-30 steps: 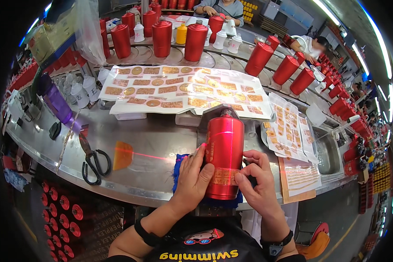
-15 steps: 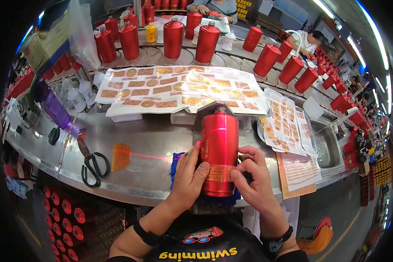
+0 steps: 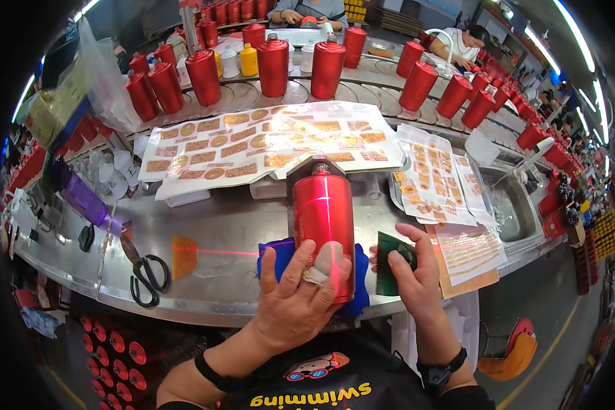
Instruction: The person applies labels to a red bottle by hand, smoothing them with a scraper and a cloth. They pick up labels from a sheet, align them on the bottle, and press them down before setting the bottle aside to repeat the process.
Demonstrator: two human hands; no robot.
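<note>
Head view, red bottle: just right of the centre of the frame, the red bottle [image 3: 323, 205] has its neck toward the top and its base toward the bottom edge; it is glossy, metallic and cylindrical, with rounded shoulders and a bare dark neck.
Bottle's markings: small gold marks run down its left flank, too small to make out; bright red light lines cross the shoulder and run down the body (its lower left part is hidden by fingers).
Under the bottle: a rumpled blue cloth [image 3: 360, 287] shows on both sides, with a dark angular support [image 3: 299, 169] around the neck end.
Left hand's grip: the left hand [image 3: 290, 294] lies over the lower bottle, fingers spread; a pale patch [image 3: 329, 257] shows among them, and I cannot tell whether they pinch it.
Right hand's grip: the right hand [image 3: 418, 273], right of the bottle and apart from it, has thumb and fingers clamped on a dark green card [image 3: 387, 277].
Steel bench: on the bench [image 3: 215, 290], black-handled scissors [image 3: 143, 270] and an orange piece [image 3: 184, 258] lie at left.
Sticker sheets: white sheets with gold stickers [image 3: 205, 171] spread above the bottle.
</note>
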